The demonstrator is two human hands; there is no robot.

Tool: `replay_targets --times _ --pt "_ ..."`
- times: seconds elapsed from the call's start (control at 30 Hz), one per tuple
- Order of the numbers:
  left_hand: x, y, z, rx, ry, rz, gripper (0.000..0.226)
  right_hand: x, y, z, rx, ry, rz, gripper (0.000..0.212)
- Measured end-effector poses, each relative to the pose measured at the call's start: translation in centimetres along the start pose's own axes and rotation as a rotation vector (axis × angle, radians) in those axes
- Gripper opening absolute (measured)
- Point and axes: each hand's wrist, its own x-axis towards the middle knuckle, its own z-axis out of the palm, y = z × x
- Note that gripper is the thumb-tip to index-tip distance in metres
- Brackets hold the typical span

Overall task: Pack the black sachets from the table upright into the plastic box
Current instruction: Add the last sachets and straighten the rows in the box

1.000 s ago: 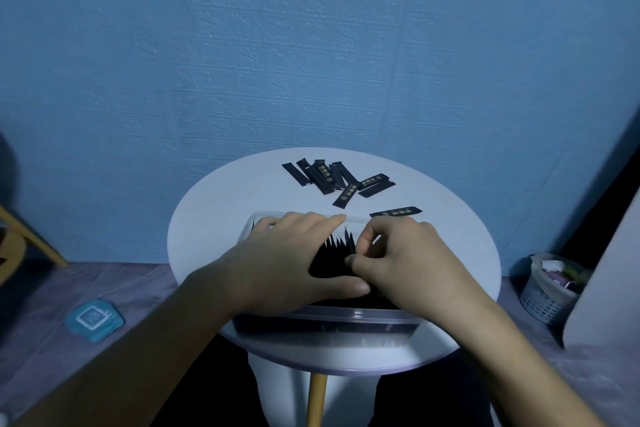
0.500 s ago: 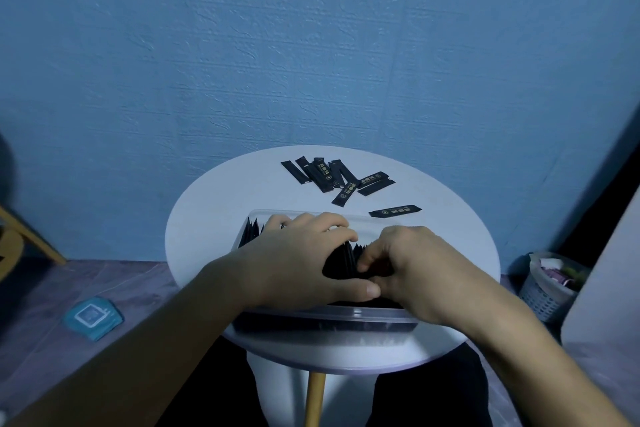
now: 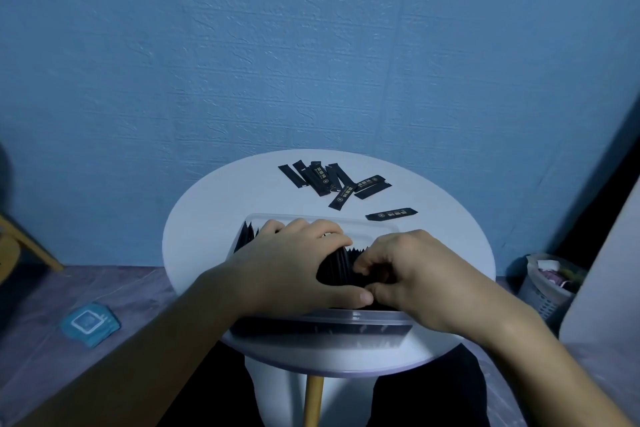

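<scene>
While loose sachets (image 3: 332, 180) lie on the table (image 3: 214, 215) beyond the plastic box (image 3: 346, 316), we grip the upright sachets (image 3: 341, 265) inside with our left hand (image 3: 294, 270); our right hand (image 3: 426, 274) seems to pinch one.

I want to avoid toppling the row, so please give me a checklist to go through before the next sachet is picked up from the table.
1. Packed sachets upright in the plastic box: ok, the visible ones stand on end.
2. Left hand steadies the row: ok, fingers and thumb curl round it.
3. Right hand free to pick: cannot tell, its curled fingers are tucked into the box.
4. Loose sachets in plain sight on the table: ok, lying flat beyond the box.
5. Room left in the box: cannot tell, the hands cover it.
</scene>
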Motion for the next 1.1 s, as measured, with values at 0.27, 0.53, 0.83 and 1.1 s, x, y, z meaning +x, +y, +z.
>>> replay_targets --times 0.27,0.53,0.83,1.1 --pt "0.1 -0.1 0.3 -0.035 0.045 -0.013 0.098 0.3 -0.3 0.8 0.112 0.151 0.01 0.014" --pt "0.1 -0.2 0.2 -0.057 0.039 -0.01 0.093 0.7 -1.0 0.6 0.167 0.137 0.191 0.022" --pt "0.0 -0.4 0.4 -0.023 0.043 -0.009 0.1 1.5 -1.4 1.2 0.157 0.165 0.315 0.018" --pt "0.0 -0.2 0.3 -0.024 0.033 -0.033 0.107 1.1 -1.6 0.9 0.078 0.066 0.244 0.013"
